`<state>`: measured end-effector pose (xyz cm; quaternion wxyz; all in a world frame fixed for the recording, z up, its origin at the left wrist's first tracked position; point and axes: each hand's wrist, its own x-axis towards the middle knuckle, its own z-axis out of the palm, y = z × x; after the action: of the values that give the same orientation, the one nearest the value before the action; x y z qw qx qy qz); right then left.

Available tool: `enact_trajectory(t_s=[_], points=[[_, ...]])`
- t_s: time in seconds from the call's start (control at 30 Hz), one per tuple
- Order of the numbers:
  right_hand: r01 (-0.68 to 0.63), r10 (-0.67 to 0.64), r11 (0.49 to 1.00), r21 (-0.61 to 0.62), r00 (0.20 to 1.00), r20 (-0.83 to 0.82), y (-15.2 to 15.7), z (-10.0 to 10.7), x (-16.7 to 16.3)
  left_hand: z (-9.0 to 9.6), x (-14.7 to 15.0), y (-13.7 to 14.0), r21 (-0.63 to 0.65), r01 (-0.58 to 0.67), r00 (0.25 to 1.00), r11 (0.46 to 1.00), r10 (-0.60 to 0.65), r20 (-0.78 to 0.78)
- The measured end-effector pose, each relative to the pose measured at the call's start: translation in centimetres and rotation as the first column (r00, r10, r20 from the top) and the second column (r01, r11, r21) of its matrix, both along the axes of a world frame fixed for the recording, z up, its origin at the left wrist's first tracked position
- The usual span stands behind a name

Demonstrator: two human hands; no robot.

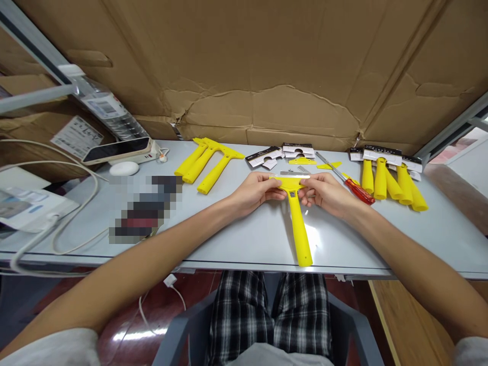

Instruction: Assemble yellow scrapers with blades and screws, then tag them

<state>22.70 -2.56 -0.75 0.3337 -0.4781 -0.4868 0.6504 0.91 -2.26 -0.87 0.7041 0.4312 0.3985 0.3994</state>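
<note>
A yellow-handled scraper (299,223) is held by its wide head, with the handle pointing toward the table's front edge. A thin metal blade lies along the top of the head. My left hand (259,190) pinches the left end of the head between thumb and fingers. At the right end, my right hand (322,192) grips it in the same way. Just behind the hands lie a loose yellow blade cover (303,161) and several black-and-white cards (265,156). A screwdriver with a red handle (358,190) rests to the right of my right hand.
Several yellow scrapers (219,165) lie at the back left, and several carded ones (381,178) at the right. On the left are a phone (118,150), a white round case (124,169), a plastic bottle (109,109) and cables (95,188). Cardboard (267,61) walls the back.
</note>
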Motion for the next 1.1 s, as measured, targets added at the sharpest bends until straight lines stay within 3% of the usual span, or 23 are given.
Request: enact_trajectory(t_s=[0.3,0.57,1.1], points=[[0.041,-0.041,0.999,0.02,0.999,-0.008,0.3,-0.1,0.4,0.3,-1.0,1.2,0.009,-0.126,0.991,0.992,0.126,-0.041],[0.069,-0.069,0.997,0.033,0.997,-0.023,0.3,-0.1,0.5,-0.1,-1.3,1.4,0.02,-0.056,0.995,0.998,0.058,-0.087],[0.116,-0.117,0.993,0.022,0.993,0.023,0.4,0.1,0.3,-0.5,-1.3,1.5,0.07,-0.084,0.991,0.994,0.091,-0.097]])
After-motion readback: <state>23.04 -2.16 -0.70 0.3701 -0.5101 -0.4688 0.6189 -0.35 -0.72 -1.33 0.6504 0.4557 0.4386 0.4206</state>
